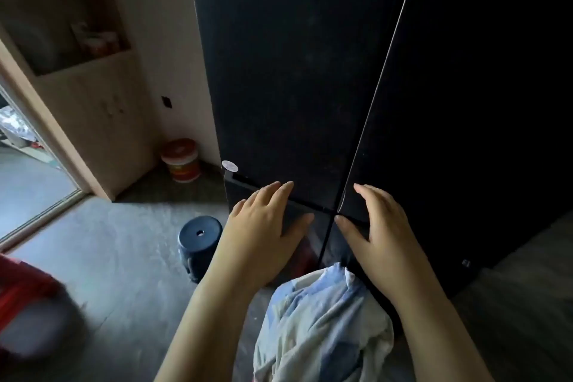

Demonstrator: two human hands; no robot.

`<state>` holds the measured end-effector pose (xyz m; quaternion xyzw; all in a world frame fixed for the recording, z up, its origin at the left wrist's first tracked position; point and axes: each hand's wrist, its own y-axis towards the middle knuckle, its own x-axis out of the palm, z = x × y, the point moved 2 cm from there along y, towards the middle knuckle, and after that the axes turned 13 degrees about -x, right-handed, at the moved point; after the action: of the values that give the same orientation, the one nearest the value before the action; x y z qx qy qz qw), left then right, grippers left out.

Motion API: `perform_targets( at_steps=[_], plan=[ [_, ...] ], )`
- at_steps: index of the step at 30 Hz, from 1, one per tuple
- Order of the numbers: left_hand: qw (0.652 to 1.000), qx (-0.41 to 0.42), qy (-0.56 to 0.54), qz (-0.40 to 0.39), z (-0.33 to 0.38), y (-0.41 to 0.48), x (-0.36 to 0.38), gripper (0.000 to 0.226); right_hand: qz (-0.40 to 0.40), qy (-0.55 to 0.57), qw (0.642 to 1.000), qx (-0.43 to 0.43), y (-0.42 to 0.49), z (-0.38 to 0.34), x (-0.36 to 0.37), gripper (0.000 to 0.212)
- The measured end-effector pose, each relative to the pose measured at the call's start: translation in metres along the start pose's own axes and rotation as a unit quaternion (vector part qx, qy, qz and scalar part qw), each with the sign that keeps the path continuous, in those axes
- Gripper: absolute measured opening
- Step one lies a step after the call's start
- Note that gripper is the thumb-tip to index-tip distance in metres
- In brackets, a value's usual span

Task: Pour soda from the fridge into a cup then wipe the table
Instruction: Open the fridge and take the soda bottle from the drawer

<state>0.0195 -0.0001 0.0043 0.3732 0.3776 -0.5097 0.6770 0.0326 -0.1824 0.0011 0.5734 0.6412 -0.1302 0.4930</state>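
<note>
A tall black fridge (pixel 288 77) with two upper doors fills the middle and right of the head view; both doors look closed. My left hand (pixel 263 220) lies flat with fingers spread at the lower edge of the left door. My right hand (pixel 376 220) rests, fingers spread, at the lower edge of the right door (pixel 449 102), beside the centre seam. Neither hand holds anything. No soda, cup or table is in view.
A dark blue stool (pixel 198 243) stands on the floor left of the fridge. A red and white tub (pixel 181 160) sits in the corner by a wooden cabinet (pixel 93 108). Pale checked clothing (pixel 316 326) hangs below my arms. A red object (pixel 21 282) lies at far left.
</note>
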Motion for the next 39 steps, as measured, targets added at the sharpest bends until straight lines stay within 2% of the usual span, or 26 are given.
perform_targets(
  at_steps=[5, 10, 12, 14, 16, 18, 19, 22, 25, 28, 30, 31, 35, 39],
  plan=[
    [0.999, -0.008, -0.036, -0.008, 0.019, 0.020, 0.014, 0.065, 0.022, -0.001, 0.999, -0.041, 0.028, 0.027, -0.007, 0.060],
    [0.991, -0.053, -0.107, -0.054, 0.019, 0.046, 0.041, 0.063, -0.009, -0.064, 0.993, -0.099, 0.057, 0.054, 0.003, 0.064],
    [0.983, -0.076, -0.141, -0.089, 0.017, 0.060, 0.053, 0.062, -0.016, -0.091, 0.990, -0.111, 0.067, 0.065, 0.004, 0.065],
    [0.961, -0.101, -0.226, -0.123, 0.015, 0.080, 0.067, 0.060, -0.021, -0.116, 0.987, -0.110, 0.080, 0.075, 0.004, 0.064],
    [0.908, -0.140, -0.359, -0.165, 0.011, 0.102, 0.084, 0.056, -0.020, -0.144, 0.983, -0.115, 0.092, 0.083, 0.004, 0.064],
    [0.826, -0.201, -0.475, -0.226, 0.001, 0.126, 0.107, 0.053, -0.023, -0.178, 0.976, -0.122, 0.105, 0.087, 0.009, 0.064],
    [0.774, -0.239, -0.525, -0.260, -0.005, 0.138, 0.120, 0.056, -0.028, -0.198, 0.972, -0.126, 0.111, 0.088, 0.013, 0.064],
    [0.591, -0.337, -0.643, -0.351, -0.026, 0.170, 0.159, 0.067, -0.062, -0.267, 0.953, -0.131, 0.129, 0.093, 0.028, 0.066],
    [0.416, -0.398, -0.726, -0.377, -0.042, 0.190, 0.185, 0.072, -0.110, -0.367, 0.914, -0.132, 0.149, 0.098, 0.045, 0.070],
    [0.294, -0.433, -0.777, -0.350, -0.052, 0.202, 0.203, 0.072, -0.135, -0.427, 0.890, -0.090, 0.157, 0.104, 0.055, 0.076],
    [0.247, -0.462, -0.779, -0.344, -0.057, 0.213, 0.220, 0.073, -0.139, -0.450, 0.880, -0.058, 0.161, 0.110, 0.063, 0.078],
    [0.238, -0.473, -0.777, -0.340, -0.057, 0.218, 0.228, 0.072, -0.140, -0.463, 0.874, -0.048, 0.160, 0.112, 0.066, 0.079],
    [0.224, -0.508, -0.763, -0.330, -0.051, 0.229, 0.256, 0.069, -0.139, -0.505, 0.851, -0.034, 0.161, 0.116, 0.075, 0.075],
    [0.240, -0.518, -0.756, -0.319, -0.052, 0.236, 0.278, 0.068, -0.134, -0.510, 0.849, -0.023, 0.162, 0.118, 0.083, 0.075]
  ],
)
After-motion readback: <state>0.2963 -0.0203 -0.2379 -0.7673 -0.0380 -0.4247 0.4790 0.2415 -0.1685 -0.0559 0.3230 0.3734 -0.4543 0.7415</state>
